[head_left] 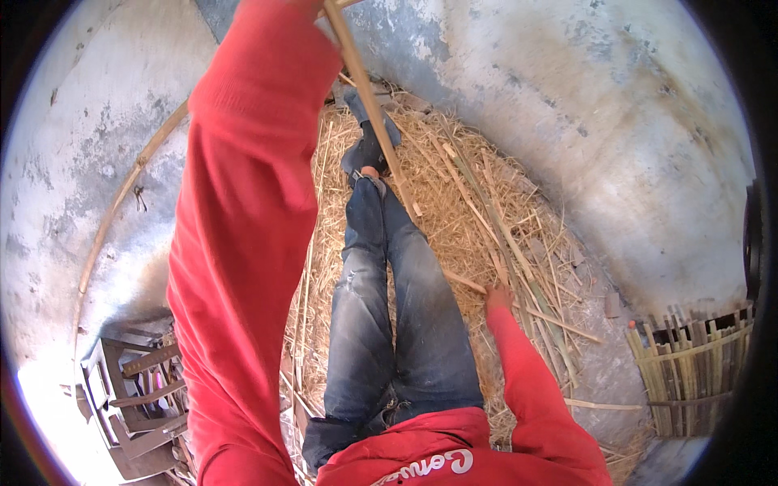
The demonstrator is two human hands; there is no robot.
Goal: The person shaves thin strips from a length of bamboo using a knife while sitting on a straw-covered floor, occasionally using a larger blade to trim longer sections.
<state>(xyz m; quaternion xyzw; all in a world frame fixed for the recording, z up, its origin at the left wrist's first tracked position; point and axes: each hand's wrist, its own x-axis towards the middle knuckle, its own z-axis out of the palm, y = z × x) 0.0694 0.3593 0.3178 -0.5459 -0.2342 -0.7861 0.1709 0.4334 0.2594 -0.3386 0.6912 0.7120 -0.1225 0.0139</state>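
Note:
My left arm reaches up in its red sleeve to the top edge, where only a sliver of my left hand (305,6) shows; its fingers are cut off. Right beside it, a long bamboo stick (369,101) slants down from the top edge over my feet, its lower end above my shins. Low on the right, my right hand (498,299) is closed around a thin bamboo strip (466,282), which pokes out on both sides of the fist. My legs in worn jeans (361,324) stretch out over the straw.
Straw and shavings (442,194) cover the ground, with several long bamboo strips (519,251) lying on the right. A slatted bamboo basket (689,373) stands at far right, a wooden frame (146,397) at lower left. A curved pole (134,174) leans on the weathered wall (559,97).

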